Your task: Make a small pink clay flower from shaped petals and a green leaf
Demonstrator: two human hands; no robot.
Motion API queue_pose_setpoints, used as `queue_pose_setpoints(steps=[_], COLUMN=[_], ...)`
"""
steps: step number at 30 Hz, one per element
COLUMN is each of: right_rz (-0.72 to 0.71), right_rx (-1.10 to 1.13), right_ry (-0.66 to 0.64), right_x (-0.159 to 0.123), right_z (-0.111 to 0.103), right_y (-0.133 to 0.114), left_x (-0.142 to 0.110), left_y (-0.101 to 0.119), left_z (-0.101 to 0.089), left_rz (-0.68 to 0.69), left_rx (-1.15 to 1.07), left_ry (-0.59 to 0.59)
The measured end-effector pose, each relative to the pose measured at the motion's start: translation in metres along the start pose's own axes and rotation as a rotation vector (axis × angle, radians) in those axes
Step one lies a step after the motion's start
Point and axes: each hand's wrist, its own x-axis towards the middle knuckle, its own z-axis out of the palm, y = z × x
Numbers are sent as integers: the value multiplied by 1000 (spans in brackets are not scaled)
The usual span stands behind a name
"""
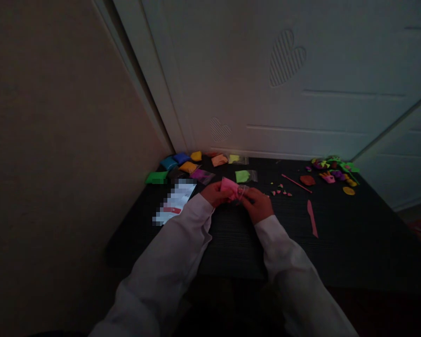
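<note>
Both my hands meet over the middle of a dark table [231, 243]. My left hand [214, 193] is closed on a small clear bag of pink clay [230, 188]. My right hand [258, 205] pinches the bag's clear open end from the right. White sleeves cover both arms. The light is dim, so the fingers show only roughly.
Several small bags of coloured clay [182, 164] lie at the table's far left, with a green one [243, 176] nearer the middle. A white leaflet [175, 201] lies left of my hands. Pink modelling tools [312, 217], small pink bits and finished clay figures [331, 169] lie right. A white door stands behind.
</note>
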Motion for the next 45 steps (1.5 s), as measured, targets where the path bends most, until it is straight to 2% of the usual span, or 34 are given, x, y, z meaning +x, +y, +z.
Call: queue_pose_setpoints(steps=[11, 18, 23, 32, 45], right_rz=[42, 186, 267, 232, 134], right_rx=[109, 300, 407, 397, 110], right_ry=[35, 171, 200, 72, -51], right_x=[1, 3, 5, 3, 0], right_z=[5, 3, 1, 6, 2], right_y=[-6, -5, -4, -2, 5], left_x=[1, 4, 4, 4, -1], left_y=[1, 6, 7, 4, 3], left_z=[2, -13, -18, -12, 1], left_rz=[-14, 54, 65, 25, -45], left_rx=[-8, -51, -67, -27, 22], left_ry=[17, 88, 106, 62, 4])
